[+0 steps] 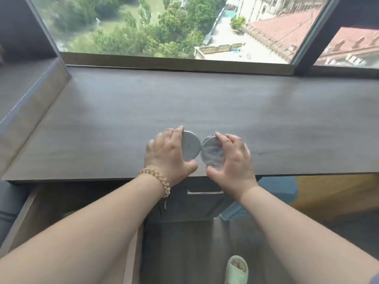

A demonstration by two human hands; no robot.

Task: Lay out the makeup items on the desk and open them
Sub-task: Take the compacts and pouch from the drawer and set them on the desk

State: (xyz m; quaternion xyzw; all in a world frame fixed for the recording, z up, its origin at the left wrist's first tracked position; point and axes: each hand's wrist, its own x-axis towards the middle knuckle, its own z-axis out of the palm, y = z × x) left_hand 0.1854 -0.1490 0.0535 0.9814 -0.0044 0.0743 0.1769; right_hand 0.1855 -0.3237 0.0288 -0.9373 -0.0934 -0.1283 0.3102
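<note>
- Now, at the far left, the open drawer [41, 203] under the bench [102, 119] shows only its bare wooden inside.
- My left hand [166, 154] lies near the front edge of the bench, fingers curled over the far rim of the compact's lid [191, 145], thumb at its near rim; a coiled hair tie [158, 179] sits around that wrist.
- That lid is a plain silver disc, swung out flat to the left, touching the compact's base [213, 153] at the middle.
- Inside the base I see a shiny round surface; what it holds I cannot tell.
- My right hand [233, 160] pinches the base, fingers on the far rim, thumb on the near one.
- Below on the floor, a pale green slipper [236, 269].
</note>
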